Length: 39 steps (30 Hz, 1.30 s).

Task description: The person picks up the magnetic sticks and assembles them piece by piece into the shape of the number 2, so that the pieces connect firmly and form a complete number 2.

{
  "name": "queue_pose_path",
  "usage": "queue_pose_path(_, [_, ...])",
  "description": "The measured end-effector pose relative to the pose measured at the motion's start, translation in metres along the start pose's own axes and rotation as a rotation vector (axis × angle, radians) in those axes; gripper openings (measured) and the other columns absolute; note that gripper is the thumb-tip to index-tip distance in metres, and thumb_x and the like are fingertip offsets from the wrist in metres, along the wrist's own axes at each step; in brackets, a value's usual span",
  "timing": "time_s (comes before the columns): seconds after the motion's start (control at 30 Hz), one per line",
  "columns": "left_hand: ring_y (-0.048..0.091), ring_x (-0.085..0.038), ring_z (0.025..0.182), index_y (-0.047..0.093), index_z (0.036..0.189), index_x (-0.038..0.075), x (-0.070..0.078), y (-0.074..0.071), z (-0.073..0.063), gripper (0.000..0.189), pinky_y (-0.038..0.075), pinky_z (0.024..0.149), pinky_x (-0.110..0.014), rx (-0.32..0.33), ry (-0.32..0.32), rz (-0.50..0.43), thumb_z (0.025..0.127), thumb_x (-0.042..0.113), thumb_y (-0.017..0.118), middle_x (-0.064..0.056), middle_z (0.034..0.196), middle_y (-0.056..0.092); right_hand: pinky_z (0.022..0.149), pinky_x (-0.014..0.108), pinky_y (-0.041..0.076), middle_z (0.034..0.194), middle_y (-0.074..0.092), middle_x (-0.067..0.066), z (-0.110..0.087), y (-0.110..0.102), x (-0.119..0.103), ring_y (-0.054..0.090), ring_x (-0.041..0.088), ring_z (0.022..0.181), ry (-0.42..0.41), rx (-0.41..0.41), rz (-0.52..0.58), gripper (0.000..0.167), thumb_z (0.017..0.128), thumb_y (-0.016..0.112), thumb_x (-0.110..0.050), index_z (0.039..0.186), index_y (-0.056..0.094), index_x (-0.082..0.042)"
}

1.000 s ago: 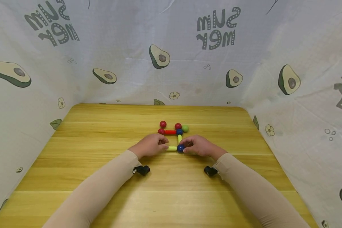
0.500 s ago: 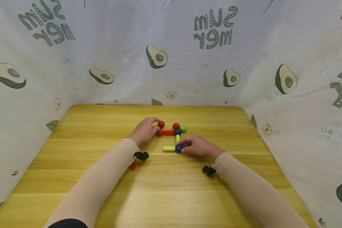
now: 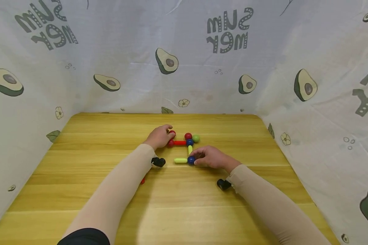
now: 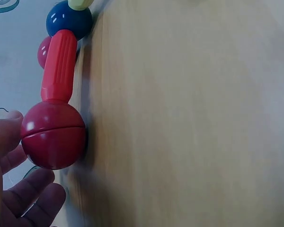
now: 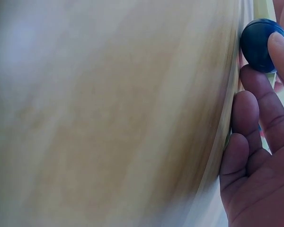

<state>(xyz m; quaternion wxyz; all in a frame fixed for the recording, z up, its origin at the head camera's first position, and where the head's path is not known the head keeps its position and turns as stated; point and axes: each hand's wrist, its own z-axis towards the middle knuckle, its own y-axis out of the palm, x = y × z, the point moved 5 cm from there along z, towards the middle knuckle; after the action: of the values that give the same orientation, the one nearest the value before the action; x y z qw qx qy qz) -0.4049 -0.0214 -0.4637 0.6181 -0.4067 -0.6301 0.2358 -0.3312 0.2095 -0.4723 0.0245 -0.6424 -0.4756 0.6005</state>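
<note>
My left hand (image 3: pixel 159 136) pinches a loose red ball (image 3: pixel 172 131) between thumb and fingers, just behind a second red ball (image 4: pixel 53 135) joined to a red rod (image 4: pixel 59 66). That rod leads to a blue ball (image 3: pixel 189 142), from which a yellow-green rod (image 3: pixel 190 150) runs toward the front. At its near end is another blue ball (image 3: pixel 191 160), pinched by my right hand (image 3: pixel 211 157) with thumb and fingertips. A second yellow-green rod (image 3: pixel 180 160) points left from this ball, its far end free. In the left wrist view the loose ball is hidden.
A red ball (image 3: pixel 188 135) and a light green ball (image 3: pixel 196 138) lie close by the back blue ball. Part of a red piece (image 3: pixel 142 181) shows beside the left sleeve. A printed cloth (image 3: pixel 202 85) hangs behind the wooden table (image 3: pixel 184 211).
My left hand has moved from the front yellow-green rod back to the loose red ball and closed its fingers round it. The right hand stays at the front blue ball.
</note>
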Motion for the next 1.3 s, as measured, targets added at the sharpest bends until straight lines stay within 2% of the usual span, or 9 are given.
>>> queue_pose_path(0.13, [0.062, -0.032, 0.126, 0.056, 0.151, 0.014, -0.002, 0.001, 0.005, 0.052, 0.045, 0.117, -0.051, 0.017, -0.013, 0.022, 0.106, 0.040, 0.062, -0.012, 0.139, 0.067, 0.107, 0.047, 0.053, 0.125, 0.075, 0.004, 0.000, 0.000, -0.002, 0.067, 0.017, 0.112, 0.002, 0.003, -0.005, 0.028, 0.099, 0.074, -0.015, 0.127, 0.075, -0.013])
queue_pose_path(0.53, [0.061, -0.032, 0.128, 0.061, 0.146, 0.012, -0.001, 0.003, 0.005, 0.047, 0.043, 0.118, -0.050, 0.014, -0.046, 0.028, 0.106, 0.036, 0.064, -0.011, 0.143, 0.065, 0.107, 0.046, 0.053, 0.125, 0.075, 0.004, 0.000, 0.001, 0.000, 0.067, 0.017, 0.111, 0.024, 0.003, 0.011, 0.028, 0.099, 0.074, -0.014, 0.127, 0.075, -0.013])
queue_pose_path(0.83, [0.060, -0.033, 0.121, 0.061, 0.143, 0.012, -0.003, -0.003, 0.003, 0.043, 0.045, 0.116, -0.051, 0.037, -0.048, -0.027, 0.106, 0.034, 0.065, -0.011, 0.138, 0.066, 0.108, 0.046, 0.053, 0.126, 0.074, 0.005, 0.001, 0.001, 0.001, 0.066, 0.018, 0.111, 0.031, 0.003, 0.020, 0.028, 0.099, 0.074, -0.014, 0.127, 0.075, -0.013])
queue_pose_path(1.0, [0.060, -0.033, 0.121, 0.061, 0.143, 0.013, -0.007, -0.013, -0.003, 0.042, 0.047, 0.115, -0.050, 0.051, -0.016, -0.077, 0.106, 0.035, 0.064, -0.010, 0.137, 0.066, 0.106, 0.046, 0.053, 0.125, 0.075, 0.004, 0.001, 0.001, 0.001, 0.066, 0.018, 0.110, 0.021, 0.002, 0.002, 0.028, 0.099, 0.075, -0.014, 0.126, 0.075, -0.014])
queue_pose_path(1.13, [0.062, -0.031, 0.121, 0.060, 0.142, 0.013, -0.009, -0.022, -0.010, 0.042, 0.049, 0.111, -0.048, 0.059, 0.034, -0.074, 0.107, 0.036, 0.063, -0.009, 0.135, 0.067, 0.105, 0.044, 0.053, 0.123, 0.075, 0.003, 0.003, 0.001, 0.001, 0.065, 0.017, 0.108, 0.018, -0.001, -0.012, 0.027, 0.099, 0.074, -0.015, 0.126, 0.076, -0.015])
queue_pose_path(1.3, [0.061, -0.030, 0.121, 0.060, 0.139, 0.012, -0.012, -0.030, -0.022, 0.040, 0.050, 0.110, -0.048, 0.040, 0.071, -0.097, 0.106, 0.035, 0.064, -0.008, 0.133, 0.066, 0.104, 0.044, 0.053, 0.123, 0.075, 0.004, 0.003, 0.001, -0.002, 0.065, 0.017, 0.107, 0.013, -0.007, -0.013, 0.026, 0.099, 0.074, -0.014, 0.125, 0.076, -0.014])
